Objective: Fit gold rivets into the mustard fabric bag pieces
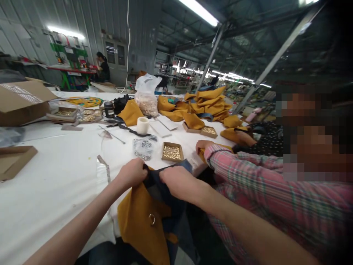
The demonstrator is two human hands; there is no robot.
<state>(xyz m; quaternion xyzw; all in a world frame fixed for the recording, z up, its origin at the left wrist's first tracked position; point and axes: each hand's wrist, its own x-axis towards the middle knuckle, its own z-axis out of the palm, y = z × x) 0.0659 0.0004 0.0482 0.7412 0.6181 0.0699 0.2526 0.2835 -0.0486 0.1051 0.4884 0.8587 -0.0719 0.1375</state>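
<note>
A mustard-yellow and dark blue fabric piece (140, 217) hangs from both my hands at the table's front edge. A metal ring shows on its yellow side. My left hand (134, 172) is closed on its upper edge, fingertips turned away from view. Close by on the right, my right hand (179, 182) grips the dark blue part, its fingers curled over the cloth. Just beyond my hands sit a small cardboard box (172, 152) of gold-coloured metal bits and a clear plastic bag (143, 148) of silver-coloured ones.
At my right a co-worker in a plaid sleeve (237, 171) handles yellow fabric. More yellow pieces (211, 103) are heaped at the back right. A white roll (142, 126), a filled plastic bag (147, 97) and a dark jar (109, 109) stand farther back. Cardboard boxes (23, 97) lie left.
</note>
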